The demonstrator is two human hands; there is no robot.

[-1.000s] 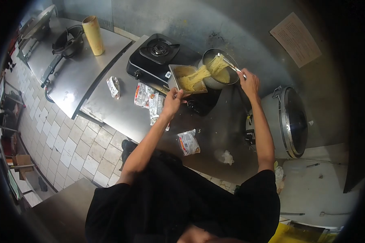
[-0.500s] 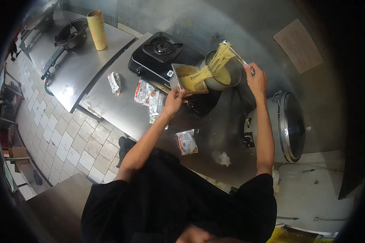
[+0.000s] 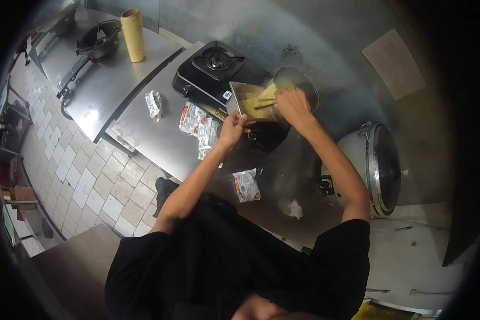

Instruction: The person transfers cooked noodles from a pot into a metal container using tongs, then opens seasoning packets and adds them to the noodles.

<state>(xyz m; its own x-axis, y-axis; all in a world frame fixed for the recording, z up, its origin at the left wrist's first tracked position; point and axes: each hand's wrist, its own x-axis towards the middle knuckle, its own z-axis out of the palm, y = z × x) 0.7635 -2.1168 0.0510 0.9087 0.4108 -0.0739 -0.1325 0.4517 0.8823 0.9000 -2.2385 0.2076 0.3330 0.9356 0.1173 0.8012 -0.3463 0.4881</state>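
Noodles (image 3: 265,98) lie in the metal container (image 3: 236,101) and trail toward its pot side, ending beneath the right hand (image 3: 293,106). That hand's fingertips are hidden; cannot tell what they grip. Left hand (image 3: 232,129) pinches the container's near-left corner, presumably steadying it against any pull. Container is just beside the pot (image 3: 305,82), toward the counter's (image 3: 149,136) wall-side edge, likely so strands cross little open space.

Both arms (image 3: 333,152) forward — fingers (image 3: 289,98) curled
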